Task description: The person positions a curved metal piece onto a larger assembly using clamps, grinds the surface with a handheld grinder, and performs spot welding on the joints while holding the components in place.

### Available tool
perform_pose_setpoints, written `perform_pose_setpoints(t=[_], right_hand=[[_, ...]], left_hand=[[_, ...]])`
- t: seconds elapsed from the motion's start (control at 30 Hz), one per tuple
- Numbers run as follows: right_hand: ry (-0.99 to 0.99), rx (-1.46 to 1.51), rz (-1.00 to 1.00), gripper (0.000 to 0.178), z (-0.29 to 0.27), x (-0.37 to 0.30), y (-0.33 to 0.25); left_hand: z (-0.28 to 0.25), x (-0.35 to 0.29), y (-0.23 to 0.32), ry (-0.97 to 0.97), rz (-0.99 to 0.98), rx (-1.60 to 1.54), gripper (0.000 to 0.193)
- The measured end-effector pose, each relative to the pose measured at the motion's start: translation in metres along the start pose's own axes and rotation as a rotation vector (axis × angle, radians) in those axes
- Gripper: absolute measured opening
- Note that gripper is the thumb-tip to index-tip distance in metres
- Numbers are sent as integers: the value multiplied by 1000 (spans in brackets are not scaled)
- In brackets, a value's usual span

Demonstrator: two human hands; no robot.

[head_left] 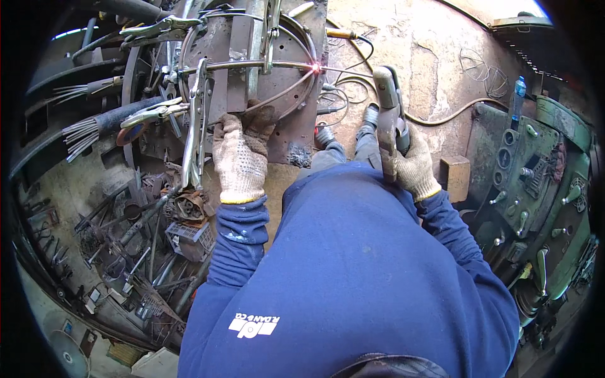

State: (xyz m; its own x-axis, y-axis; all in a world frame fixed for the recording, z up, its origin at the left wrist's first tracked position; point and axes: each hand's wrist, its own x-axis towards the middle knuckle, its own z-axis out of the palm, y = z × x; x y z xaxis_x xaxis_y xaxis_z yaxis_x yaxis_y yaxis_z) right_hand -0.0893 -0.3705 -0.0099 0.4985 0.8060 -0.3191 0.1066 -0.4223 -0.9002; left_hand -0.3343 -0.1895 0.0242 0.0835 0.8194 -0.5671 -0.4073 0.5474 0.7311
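Note:
My left hand [242, 151], in a pale knit glove with darkened fingertips, is at the near edge of a steel plate [290, 126]. Its fingers are curled beside the end of a rusty flat bar [238, 63]; what they grip is hidden. My right hand [416, 167], also gloved, is closed around a long grey tool [386, 101] with a rounded top, held upright; its exact kind is unclear. On the plate, a round frame of bent metal rod [293, 104] is held by locking pliers [195, 120]. A red-hot spot [316, 67] glows at its right side, where rods meet.
An orange-handled tool with a cable [340, 33] lies at the plate's far right. Bundles of rods [80, 135] stick out at left above scrap and tools [145, 233]. At right stands a green machine [523, 170] with levers and a blue bottle [518, 97]. Cable [435, 121] crosses the floor.

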Motion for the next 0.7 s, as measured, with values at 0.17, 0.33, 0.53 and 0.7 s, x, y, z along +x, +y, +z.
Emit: perform_pose_setpoints(t=[0.17,0.33,0.53,0.7], right_hand=[[-10,2,-17,50,2,0,1],[-36,36,-7,49,4,2,14],[-47,72,22,49,4,2,9],[-17,88,19,50,6,1,3]], left_hand=[[4,-3,-1,-3,8,0,29],[2,-2,-1,-18,10,14,29],[2,-2,1,-36,-17,-38,27],[-4,1,-1,-15,-42,-73,25]])
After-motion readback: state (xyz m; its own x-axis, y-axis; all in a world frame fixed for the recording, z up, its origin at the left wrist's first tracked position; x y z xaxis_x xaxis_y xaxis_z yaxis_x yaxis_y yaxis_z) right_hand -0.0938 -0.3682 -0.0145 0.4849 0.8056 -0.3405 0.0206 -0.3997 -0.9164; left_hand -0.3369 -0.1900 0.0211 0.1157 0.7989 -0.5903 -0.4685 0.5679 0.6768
